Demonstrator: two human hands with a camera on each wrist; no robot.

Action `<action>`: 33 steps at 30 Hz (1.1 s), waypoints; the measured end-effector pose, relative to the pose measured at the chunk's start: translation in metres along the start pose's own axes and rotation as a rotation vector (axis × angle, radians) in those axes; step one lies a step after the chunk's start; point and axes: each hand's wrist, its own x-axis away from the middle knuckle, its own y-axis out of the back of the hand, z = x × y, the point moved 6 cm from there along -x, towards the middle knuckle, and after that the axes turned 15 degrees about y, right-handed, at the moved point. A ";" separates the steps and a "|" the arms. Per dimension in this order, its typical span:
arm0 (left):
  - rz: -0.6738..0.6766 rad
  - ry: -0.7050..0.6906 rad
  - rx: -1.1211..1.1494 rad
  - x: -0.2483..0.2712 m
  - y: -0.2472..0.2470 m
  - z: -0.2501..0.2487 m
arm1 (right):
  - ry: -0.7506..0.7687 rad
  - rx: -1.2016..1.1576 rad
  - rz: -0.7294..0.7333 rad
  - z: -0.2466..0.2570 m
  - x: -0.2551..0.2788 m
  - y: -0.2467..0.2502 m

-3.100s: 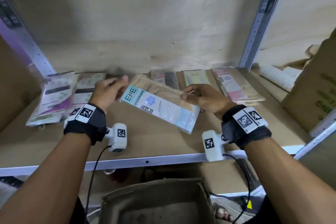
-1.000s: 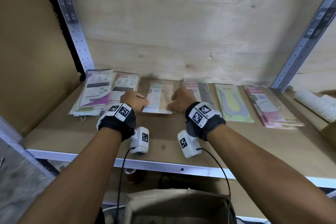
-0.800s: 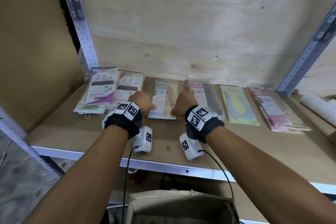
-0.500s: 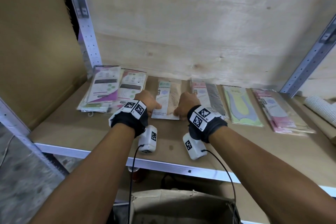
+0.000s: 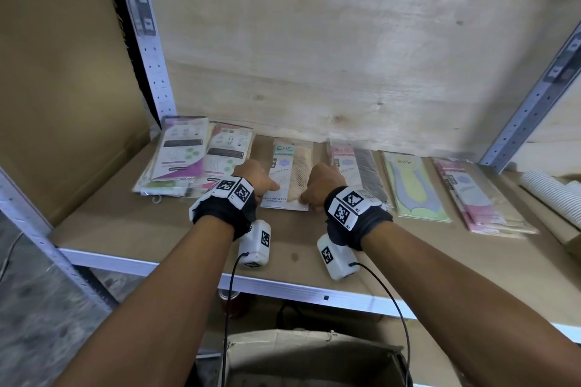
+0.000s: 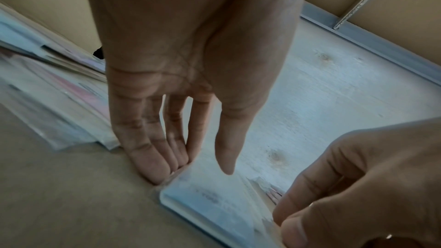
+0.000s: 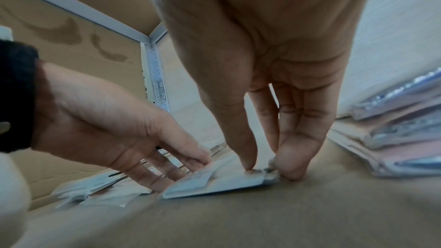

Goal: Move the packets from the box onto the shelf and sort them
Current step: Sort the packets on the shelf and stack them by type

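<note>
While the blue packet (image 5: pixel 287 176) lies flat on the shelf (image 5: pixel 132 226), the left hand (image 5: pixel 253 177) touches its 9 o'clock edge with straight fingers. The right hand (image 5: pixel 323 181) pinches its 3 o'clock corner. More packets (image 5: pixel 415 187) lie at 3 o'clock.

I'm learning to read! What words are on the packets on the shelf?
"ENE": top of the beige packet between the left hand and right hand.
"ENE": yellow-green packet.
Smaller print on those, the purple packets and the pink packets: too blurred.
Wrist views: nothing readable.
</note>
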 end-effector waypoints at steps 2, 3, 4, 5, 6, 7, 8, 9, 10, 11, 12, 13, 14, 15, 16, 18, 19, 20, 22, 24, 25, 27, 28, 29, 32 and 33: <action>-0.026 -0.016 -0.004 0.000 0.004 -0.001 | -0.002 -0.002 0.008 -0.001 -0.001 0.002; -0.059 -0.034 -0.009 0.000 0.009 -0.002 | 0.009 0.002 -0.006 0.000 -0.001 0.004; -0.100 -0.057 -0.003 0.000 0.016 -0.003 | 0.021 0.006 -0.026 0.002 -0.002 0.008; -0.141 -0.079 0.017 0.001 0.025 -0.003 | 0.054 0.001 -0.059 0.005 -0.004 0.013; -0.179 -0.096 0.048 0.002 0.036 -0.001 | 0.083 -0.024 -0.085 0.009 -0.006 0.017; -0.211 -0.108 0.087 0.003 0.047 0.001 | 0.121 -0.060 -0.110 0.014 -0.009 0.020; -0.237 -0.114 0.140 0.003 0.058 0.006 | 0.148 -0.115 -0.129 0.021 -0.012 0.023; -0.257 -0.111 0.204 0.002 0.070 0.013 | 0.178 -0.186 -0.147 0.028 -0.015 0.026; -0.279 -0.098 0.259 0.002 0.082 0.021 | 0.184 -0.274 -0.151 0.035 -0.018 0.025; -0.305 -0.083 0.283 0.002 0.093 0.029 | 0.177 -0.368 -0.160 0.041 -0.023 0.023; -0.331 -0.071 0.281 0.002 0.104 0.038 | 0.145 -0.447 -0.165 0.047 -0.027 0.020; -0.354 -0.062 0.273 0.001 0.113 0.046 | 0.115 -0.500 -0.171 0.053 -0.032 0.016; -0.378 -0.052 0.269 0.000 0.121 0.055 | 0.090 -0.506 -0.170 0.059 -0.038 0.010; -0.391 -0.042 0.278 -0.001 0.128 0.064 | 0.081 -0.469 -0.152 0.067 -0.044 0.005; -0.394 -0.034 0.295 -0.003 0.134 0.072 | 0.080 -0.401 -0.118 0.077 -0.049 -0.001; -0.391 -0.017 0.317 -0.005 0.141 0.087 | 0.077 -0.269 -0.059 0.094 -0.061 -0.012; -0.380 -0.012 0.323 -0.005 0.143 0.093 | 0.074 -0.223 -0.036 0.102 -0.067 -0.019; -0.360 -0.011 0.333 -0.006 0.144 0.099 | 0.070 -0.196 -0.012 0.109 -0.072 -0.026; -0.319 -0.003 0.368 -0.007 0.148 0.106 | 0.053 -0.212 0.015 0.117 -0.080 -0.036; -0.294 0.001 0.398 -0.008 0.152 0.111 | 0.043 -0.211 0.017 0.119 -0.086 -0.041; -0.288 0.004 0.402 -0.008 0.153 0.112 | 0.026 -0.208 0.014 0.117 -0.087 -0.040; -0.279 0.005 0.398 -0.008 0.155 0.114 | 0.003 -0.204 -0.010 0.113 -0.089 -0.034; -0.272 0.004 0.405 -0.008 0.155 0.114 | -0.001 -0.192 -0.020 0.111 -0.089 -0.030; -0.261 0.005 0.423 -0.007 0.154 0.114 | 0.004 -0.182 -0.033 0.109 -0.088 -0.025; -0.226 0.005 0.474 -0.006 0.148 0.110 | 0.075 -0.402 -0.075 0.105 -0.080 -0.009; -0.195 0.008 0.518 -0.005 0.144 0.106 | 0.123 -0.527 -0.098 0.106 -0.075 -0.002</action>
